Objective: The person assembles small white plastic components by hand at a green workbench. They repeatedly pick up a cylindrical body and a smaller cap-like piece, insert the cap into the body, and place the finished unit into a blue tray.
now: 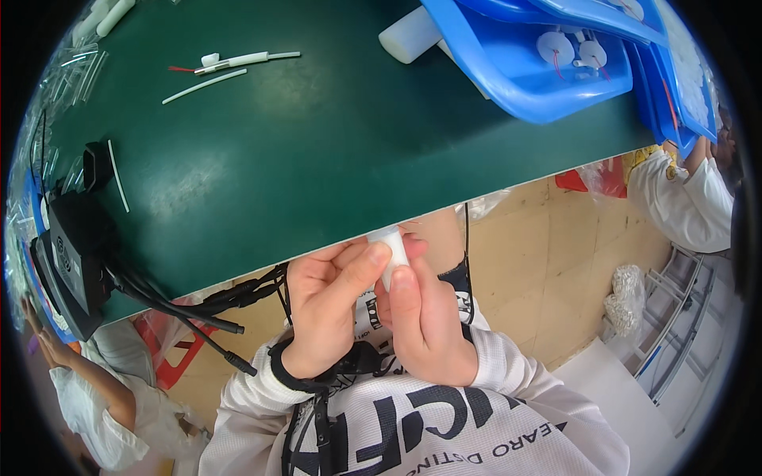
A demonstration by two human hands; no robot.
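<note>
Hands (324, 305) (429, 329) meet beside green tabletop (294, 151), above tiled floor (532, 278).

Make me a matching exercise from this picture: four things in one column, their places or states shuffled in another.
Things:
1. White cylinder
2. Blue bin
3. Black device
4. White tube with red wires

Places or states:
A. Lying on the green tabletop
B. Held by left hand and right hand
C. At upper right, containing round white pieces
D. At left, beside black cables

Pairs: 1-B, 2-C, 3-D, 4-A
</note>
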